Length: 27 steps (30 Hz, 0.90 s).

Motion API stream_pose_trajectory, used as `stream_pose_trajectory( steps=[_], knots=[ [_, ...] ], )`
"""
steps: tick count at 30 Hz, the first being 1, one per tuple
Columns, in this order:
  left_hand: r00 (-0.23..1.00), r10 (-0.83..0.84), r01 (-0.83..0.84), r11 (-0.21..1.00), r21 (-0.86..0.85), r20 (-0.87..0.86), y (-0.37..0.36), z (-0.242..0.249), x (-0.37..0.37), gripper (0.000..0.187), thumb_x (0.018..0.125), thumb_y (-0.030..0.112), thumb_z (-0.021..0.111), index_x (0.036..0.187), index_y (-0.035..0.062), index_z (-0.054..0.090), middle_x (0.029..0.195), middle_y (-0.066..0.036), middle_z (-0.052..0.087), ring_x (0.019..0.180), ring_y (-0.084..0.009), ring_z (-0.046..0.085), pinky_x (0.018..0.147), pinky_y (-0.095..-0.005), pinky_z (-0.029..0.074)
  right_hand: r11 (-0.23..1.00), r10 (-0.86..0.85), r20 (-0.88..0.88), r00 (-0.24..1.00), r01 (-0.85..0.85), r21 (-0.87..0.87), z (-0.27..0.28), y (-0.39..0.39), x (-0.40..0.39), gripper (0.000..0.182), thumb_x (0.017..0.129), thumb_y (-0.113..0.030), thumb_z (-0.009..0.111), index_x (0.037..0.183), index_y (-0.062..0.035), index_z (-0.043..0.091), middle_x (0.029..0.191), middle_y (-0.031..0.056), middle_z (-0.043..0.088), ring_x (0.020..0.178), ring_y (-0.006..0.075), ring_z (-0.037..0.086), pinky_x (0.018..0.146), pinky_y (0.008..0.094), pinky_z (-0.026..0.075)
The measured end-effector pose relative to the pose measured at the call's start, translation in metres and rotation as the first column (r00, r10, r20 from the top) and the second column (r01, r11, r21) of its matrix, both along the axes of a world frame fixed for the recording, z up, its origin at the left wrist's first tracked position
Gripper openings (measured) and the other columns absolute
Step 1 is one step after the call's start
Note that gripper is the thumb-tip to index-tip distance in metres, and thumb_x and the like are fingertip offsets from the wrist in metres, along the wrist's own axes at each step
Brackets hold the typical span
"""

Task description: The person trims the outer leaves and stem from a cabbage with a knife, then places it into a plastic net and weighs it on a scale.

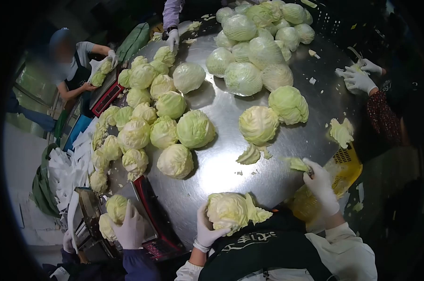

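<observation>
My gloved left hand is wrapped round the left side of a pale green cabbage, close to my dark apron. A loose outer leaf sticks out from the cabbage's right side. Over the table's right edge, my gloved right hand is closed on a piece of cabbage leaf and what looks like a small knife, mostly hidden by the fingers. Ahead on the metal table sit two cabbages touching each other, with torn leaves in front.
Many bare cabbages cover the left side, and netted or wrapped ones are piled at the back. A yellow basket stands at the right edge. Co-workers' gloved hands hold cabbages beside a red scale; others work at far left, back and right.
</observation>
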<state>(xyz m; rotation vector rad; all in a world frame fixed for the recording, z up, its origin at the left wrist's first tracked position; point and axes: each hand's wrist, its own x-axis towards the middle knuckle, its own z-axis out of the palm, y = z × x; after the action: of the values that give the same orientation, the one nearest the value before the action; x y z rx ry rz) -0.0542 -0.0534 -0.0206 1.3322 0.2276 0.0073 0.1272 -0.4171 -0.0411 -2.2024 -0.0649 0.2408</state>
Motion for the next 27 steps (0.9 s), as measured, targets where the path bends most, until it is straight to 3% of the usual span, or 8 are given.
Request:
stream_pose_trajectory(
  steps=[2, 5, 7, 11, 13, 18, 23, 27],
  knots=[
    [1.000, -0.003, 0.003, 1.000, -0.009, 0.006, -0.004, 0.009, 0.006, 0.113, 0.063, 0.011, 0.097, 0.151, 0.0043, 0.027, 0.146, -0.016, 0.040, 0.137, -0.0297, 0.045, 0.116, -0.0453, 0.039, 0.939, 0.110, 0.411, 0.905, 0.040, -0.341, 0.049, 0.005, -0.009, 0.056, 0.089, -0.019, 0.072, 0.141, -0.0057, 0.055, 0.127, 0.0197, 0.064, 0.097, 0.0298, 0.071, 0.084, 0.0374, 0.055],
    [0.996, 0.064, -0.074, 0.974, 0.212, 0.057, -0.018, 0.025, 0.024, 0.109, 0.063, 0.013, 0.097, 0.148, 0.0035, 0.030, 0.144, -0.016, 0.042, 0.136, -0.0292, 0.046, 0.115, -0.0450, 0.040, 0.992, 0.127, -0.105, 0.986, -0.124, 0.033, 0.082, 0.038, -0.032, 0.065, 0.096, -0.026, 0.065, 0.153, -0.0081, 0.040, 0.147, 0.0229, 0.048, 0.121, 0.0378, 0.062, 0.099, 0.0419, 0.051],
    [0.991, 0.127, -0.128, 0.877, 0.464, 0.032, -0.028, 0.027, 0.034, 0.107, 0.063, 0.015, 0.097, 0.147, 0.0028, 0.032, 0.144, -0.016, 0.041, 0.133, -0.0278, 0.046, 0.114, -0.0449, 0.041, 0.956, 0.292, 0.009, 0.956, -0.292, 0.021, 0.053, 0.064, -0.050, 0.058, 0.100, -0.028, 0.057, 0.152, -0.0063, 0.042, 0.144, 0.0243, 0.051, 0.122, 0.0429, 0.059, 0.100, 0.0440, 0.051],
    [0.988, 0.116, -0.152, 0.849, 0.506, 0.102, -0.052, 0.015, 0.044, 0.104, 0.061, 0.019, 0.097, 0.143, 0.0021, 0.035, 0.141, -0.018, 0.042, 0.131, -0.0305, 0.047, 0.112, -0.0460, 0.041, 0.901, 0.430, 0.075, 0.900, -0.432, 0.027, 0.071, 0.104, -0.067, 0.056, 0.101, -0.027, 0.053, 0.152, -0.0050, 0.042, 0.140, 0.0246, 0.053, 0.099, 0.0416, 0.068, 0.081, 0.0450, 0.058],
    [0.985, 0.013, -0.141, 0.655, 0.742, 0.175, -0.059, 0.017, 0.047, 0.105, 0.061, 0.021, 0.097, 0.142, 0.0004, 0.033, 0.137, -0.017, 0.041, 0.130, -0.0279, 0.044, 0.112, -0.0419, 0.038, 0.895, 0.444, 0.124, 0.887, -0.445, -0.023, 0.064, 0.106, -0.072, 0.056, 0.101, -0.027, 0.054, 0.151, -0.0046, 0.043, 0.138, 0.0223, 0.054, 0.092, 0.0379, 0.070, 0.074, 0.0418, 0.059],
    [0.986, 0.119, -0.169, 0.686, 0.708, 0.120, -0.063, 0.013, 0.049, 0.090, 0.061, 0.024, 0.094, 0.130, 0.0012, 0.041, 0.131, -0.021, 0.042, 0.125, -0.0384, 0.043, 0.107, -0.0498, 0.037, 0.896, 0.434, 0.134, 0.891, -0.411, -0.169, 0.062, 0.103, -0.078, 0.051, 0.100, -0.025, 0.054, 0.147, -0.0050, 0.048, 0.134, 0.0154, 0.059, 0.085, 0.0304, 0.072, 0.066, 0.0376, 0.058],
    [0.983, 0.020, -0.162, 0.553, 0.817, 0.181, -0.066, 0.015, 0.048, 0.093, 0.063, 0.020, 0.092, 0.135, 0.0019, 0.036, 0.129, -0.016, 0.039, 0.123, -0.0301, 0.044, 0.106, -0.0441, 0.040, 0.880, 0.462, 0.225, 0.858, -0.410, -0.241, 0.059, 0.113, -0.065, 0.046, 0.097, -0.023, 0.057, 0.140, -0.0070, 0.056, 0.128, 0.0100, 0.062, 0.080, 0.0267, 0.072, 0.063, 0.0367, 0.058],
    [0.967, -0.050, -0.181, 0.559, 0.809, 0.251, -0.060, 0.011, 0.043, 0.089, 0.064, 0.020, 0.090, 0.134, 0.0034, 0.037, 0.131, -0.018, 0.037, 0.124, -0.0325, 0.044, 0.107, -0.0466, 0.039, 0.977, 0.183, 0.260, 0.948, -0.204, 0.057, 0.038, 0.121, -0.044, 0.033, 0.103, -0.022, 0.052, 0.130, -0.0094, 0.065, 0.115, 0.0141, 0.070, 0.083, 0.0316, 0.072, 0.066, 0.0382, 0.058]
  ],
)
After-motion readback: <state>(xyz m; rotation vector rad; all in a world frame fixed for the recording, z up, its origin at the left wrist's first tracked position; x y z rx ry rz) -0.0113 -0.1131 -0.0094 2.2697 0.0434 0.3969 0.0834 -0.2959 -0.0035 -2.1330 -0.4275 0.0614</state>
